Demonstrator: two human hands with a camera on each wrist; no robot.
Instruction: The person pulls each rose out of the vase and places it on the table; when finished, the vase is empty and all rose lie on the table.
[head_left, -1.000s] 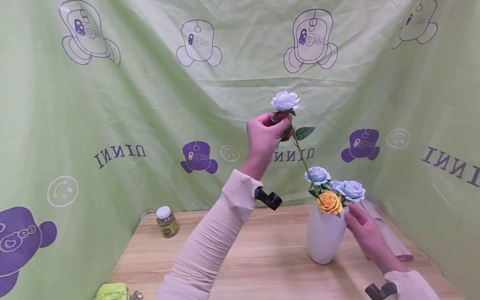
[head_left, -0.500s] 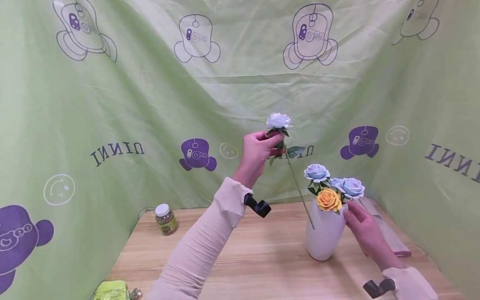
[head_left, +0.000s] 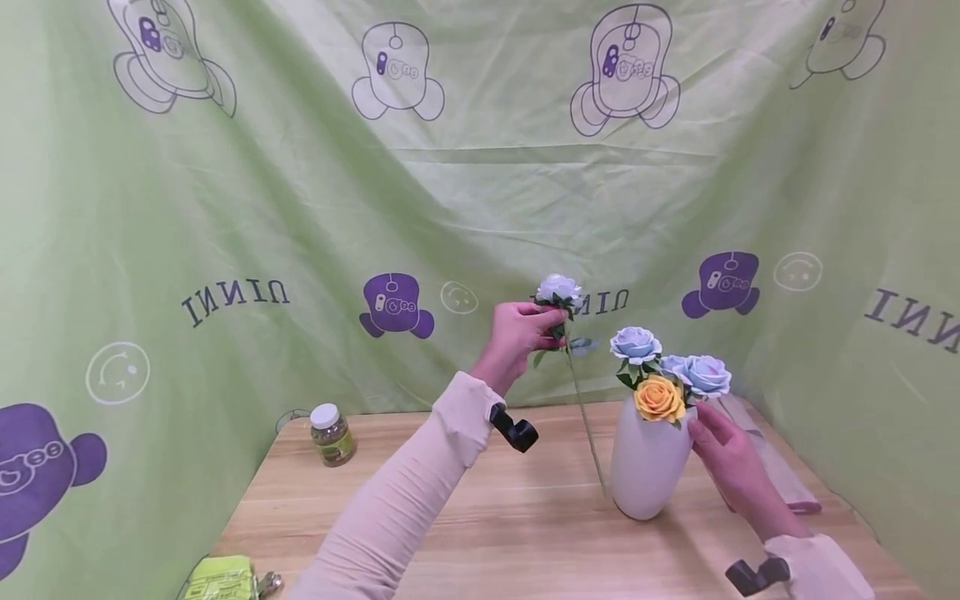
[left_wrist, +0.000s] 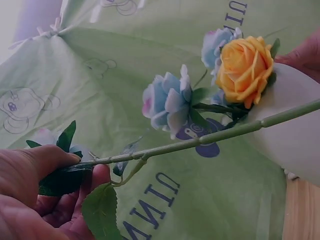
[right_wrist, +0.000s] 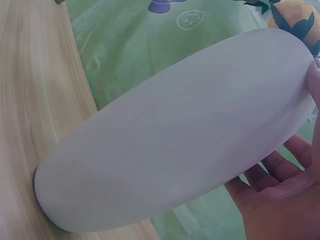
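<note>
My left hand (head_left: 517, 337) pinches a pale blue rose (head_left: 558, 288) just under its bloom. The long stem (head_left: 586, 417) slants down to the right, its lower end by the left side of the white vase (head_left: 647, 467). In the left wrist view, thumb and fingers grip the green stem (left_wrist: 190, 144) beside its leaves. Light blue roses (head_left: 635, 344) and a yellow rose (head_left: 659, 398) stand in the vase. My right hand (head_left: 738, 471) holds the vase near its rim on the right; the right wrist view has the thumb and fingers against the vase (right_wrist: 175, 135).
A jar with a white lid (head_left: 332, 435) stands at the back left of the wooden table (head_left: 480, 500). At the front left lies a green packet (head_left: 221, 578) with a metal clip. Folded grey cloth-like material (head_left: 772, 467) lies behind my right hand. A patterned green curtain surrounds the table.
My left hand has moved down and slightly left with its rose. The stem's lower end has come away from the vase's mouth and dropped beside it. My right hand stays on the vase.
</note>
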